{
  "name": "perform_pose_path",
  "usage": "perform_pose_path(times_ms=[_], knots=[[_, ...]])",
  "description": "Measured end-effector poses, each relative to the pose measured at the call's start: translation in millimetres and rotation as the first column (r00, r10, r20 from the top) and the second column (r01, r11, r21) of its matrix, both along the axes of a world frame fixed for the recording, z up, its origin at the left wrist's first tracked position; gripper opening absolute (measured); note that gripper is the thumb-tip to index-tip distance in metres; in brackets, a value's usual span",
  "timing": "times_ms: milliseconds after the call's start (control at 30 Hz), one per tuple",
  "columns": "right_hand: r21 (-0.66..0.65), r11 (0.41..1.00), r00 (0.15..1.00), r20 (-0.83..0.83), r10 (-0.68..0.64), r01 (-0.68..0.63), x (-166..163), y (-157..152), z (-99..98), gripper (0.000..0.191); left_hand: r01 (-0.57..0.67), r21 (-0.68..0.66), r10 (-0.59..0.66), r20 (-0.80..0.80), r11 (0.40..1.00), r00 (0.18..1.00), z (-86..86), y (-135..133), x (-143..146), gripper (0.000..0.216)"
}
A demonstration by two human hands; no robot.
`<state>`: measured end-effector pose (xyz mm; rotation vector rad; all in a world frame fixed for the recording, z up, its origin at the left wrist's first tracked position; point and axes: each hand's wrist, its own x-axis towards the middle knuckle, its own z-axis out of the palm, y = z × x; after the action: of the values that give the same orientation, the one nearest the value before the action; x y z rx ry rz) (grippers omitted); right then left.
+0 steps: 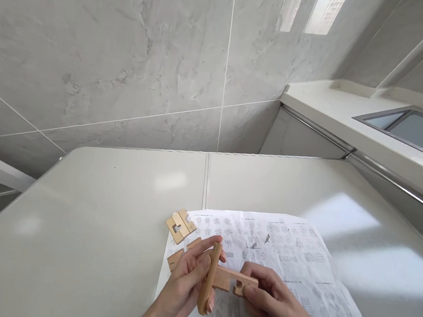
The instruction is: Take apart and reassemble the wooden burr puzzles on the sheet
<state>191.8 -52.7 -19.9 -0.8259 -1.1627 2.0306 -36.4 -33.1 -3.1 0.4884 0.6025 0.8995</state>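
Note:
My left hand (pixel 189 279) is closed around a wooden puzzle piece (pixel 208 282) with a rounded end, held up on edge above the paper. A notched wooden puzzle piece (pixel 224 278) sticks out from it to the right, at about a right angle; whether the two are locked together I cannot tell. The thumb and fingers of my right hand (pixel 270 296) pinch the notched end of that second piece. Beneath both hands lies a printed instruction sheet (pixel 277 256) with many small diagrams.
More notched wooden pieces (pixel 180 226) lie at the sheet's upper left corner, with another piece (pixel 175 259) partly behind my left hand. The white table (pixel 94 227) has a seam across it. A counter (pixel 323 102) with a sink (pixel 422 130) stands at the right.

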Motion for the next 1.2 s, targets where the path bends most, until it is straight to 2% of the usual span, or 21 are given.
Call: perform_pose_path(times_ms=[533, 933, 1200], knots=[[0.037, 0.998, 0.998, -0.04, 0.048, -0.047, 0.7, -1.0, 1.1, 0.044, 0.058, 0.006, -0.058, 0.072, 0.998, 0.996, -2.8, 1.5, -4.8, 0.042], [0.037, 0.999, 0.999, -0.026, 0.03, -0.029, 0.2, 0.5, 2.2, 0.045, 0.049, 0.014, -0.05, 0.097, 0.999, 0.994, -5.7, -0.3, -3.6, 0.041], [0.032, 0.999, 1.0, -0.01, 0.026, -0.026, 1.1, -0.3, 2.2, 0.047, 0.041, 0.031, -0.043, 0.103, 0.999, 0.994, -1.8, 0.6, -1.9, 0.041]])
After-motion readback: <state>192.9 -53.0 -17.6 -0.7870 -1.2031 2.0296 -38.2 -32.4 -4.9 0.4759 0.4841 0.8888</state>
